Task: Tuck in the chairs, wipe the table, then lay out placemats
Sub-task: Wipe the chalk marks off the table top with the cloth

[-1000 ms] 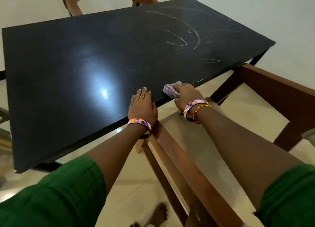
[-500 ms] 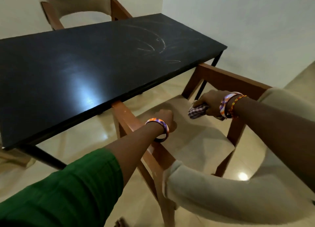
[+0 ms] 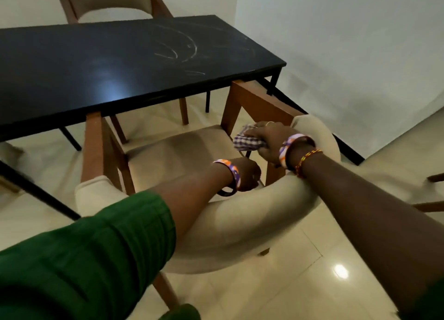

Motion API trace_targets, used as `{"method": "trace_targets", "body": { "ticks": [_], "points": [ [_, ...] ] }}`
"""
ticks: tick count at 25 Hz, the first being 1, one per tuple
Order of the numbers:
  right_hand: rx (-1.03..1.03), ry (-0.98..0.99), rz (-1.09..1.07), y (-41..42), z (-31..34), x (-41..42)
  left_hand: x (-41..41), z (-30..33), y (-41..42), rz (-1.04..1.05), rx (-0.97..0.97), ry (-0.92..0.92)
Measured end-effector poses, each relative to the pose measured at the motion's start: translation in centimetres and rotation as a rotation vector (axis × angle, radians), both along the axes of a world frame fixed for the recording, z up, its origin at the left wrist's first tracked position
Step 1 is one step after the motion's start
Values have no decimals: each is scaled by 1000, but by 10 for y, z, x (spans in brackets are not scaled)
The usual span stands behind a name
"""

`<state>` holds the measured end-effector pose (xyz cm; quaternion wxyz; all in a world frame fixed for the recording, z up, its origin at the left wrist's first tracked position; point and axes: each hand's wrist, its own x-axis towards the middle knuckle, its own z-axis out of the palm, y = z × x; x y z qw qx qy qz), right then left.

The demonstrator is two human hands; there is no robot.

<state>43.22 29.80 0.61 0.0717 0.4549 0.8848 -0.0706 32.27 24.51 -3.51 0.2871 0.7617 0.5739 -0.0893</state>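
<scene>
Both hands off table (image 3: 72,62), right hand (image 3: 266,141) gripping cloth (image 3: 247,143), left hand (image 3: 247,175) fisted over chair (image 3: 240,223)

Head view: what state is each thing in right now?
near chair: pulled out, only its front arms under the table edge
table: streaked with white smears
checked cloth: bunched
right hand: gripping cloth
left hand: curled at the backrest
far chair: tucked in

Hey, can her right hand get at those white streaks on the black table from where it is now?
Probably not yet. The right hand holds the checked cloth back over the near chair, which stands between her and the streaks.
</scene>
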Motion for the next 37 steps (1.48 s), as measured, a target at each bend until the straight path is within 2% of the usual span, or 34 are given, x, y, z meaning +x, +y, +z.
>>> {"method": "trace_targets", "body": {
  "ticks": [2, 4, 5, 7, 8, 9, 10, 11, 13, 15, 19, 23, 26, 29, 31, 33, 37],
  "points": [
    [-63, -8, 59, 7, -9, -7, -10, -3, 4, 104, 47, 82],
    [-110, -13, 103, 14, -14, -9, -15, -11, 9, 168, 9, 142],
    [-127, -12, 116, 17, -15, -9, -26, -38, 19, 153, -42, 207],
    [-143, 10, 143, 23, -19, -5, -77, -171, 86, 218, -77, 255],
    [-145, 19, 178, 27, -21, -2, -93, -209, 114, 245, -111, 229],
    [-137, 21, 223, 33, -23, 1, -103, -220, 118, 266, -145, 194],
    [-119, 22, 274, 40, -25, 5, -95, -201, 112, 317, -175, 174],
    [-94, 24, 326, 50, -28, 8, -78, -158, 92, 360, -167, 230],
    [-54, 22, 406, 72, -32, 16, -16, -46, 45, 274, -119, 275],
    [-24, 2, 461, 93, -35, 22, -11, -47, 63, 304, -61, 279],
    [59, 41, 558, 126, -39, 26, -1, -58, 87, 425, -98, 171],
    [150, 120, 606, 182, -24, 23, 13, -29, 122, 479, -8, 154],
    [169, 276, 582, 239, -12, 29, 22, 0, 162, 584, 174, 266],
    [198, 411, 545, 314, -8, 52, 45, 16, 240, 683, 396, 347],
    [192, 458, 525, 369, -8, 75, 66, 25, 296, 699, 432, 344],
    [180, 457, 518, 428, -12, 103, 91, 26, 352, 740, 404, 292],
    [129, 414, 553, 541, -18, 154, 139, 16, 457, 1007, 207, -13]
  ]
}}
